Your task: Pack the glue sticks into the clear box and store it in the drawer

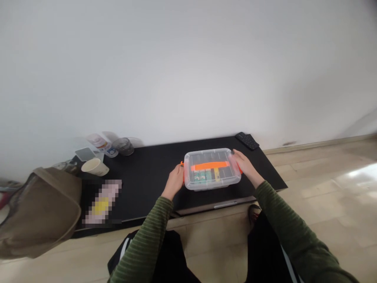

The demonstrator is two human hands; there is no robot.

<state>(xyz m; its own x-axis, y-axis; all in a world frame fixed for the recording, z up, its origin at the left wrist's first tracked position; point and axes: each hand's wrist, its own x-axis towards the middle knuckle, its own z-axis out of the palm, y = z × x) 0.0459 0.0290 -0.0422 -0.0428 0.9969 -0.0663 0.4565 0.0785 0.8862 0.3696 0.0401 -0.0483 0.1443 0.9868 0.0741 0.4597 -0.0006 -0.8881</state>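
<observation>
A clear plastic storage box (203, 156) with a lid, an orange carrying handle (210, 166) and orange side latches is between my hands, over the black cabinet top. Through its plastic show green-and-white packets (202, 176) and a yellow item (217, 174). My left hand (175, 180) is closed at the box's left side, by the latch. On the opposite side my right hand (243, 163) grips the edge, its thumb at the upper corner. Whether the box rests on the cabinet or is slightly raised, I cannot tell.
The black low cabinet (153, 177) stands against a white wall. A black remote-like object (247, 140) lies at its back right. At left are a paper cup (96, 167), a glass (123, 146), a spray-type bottle (103, 145), a blurred-out item (103, 202) and a brown bag (44, 212).
</observation>
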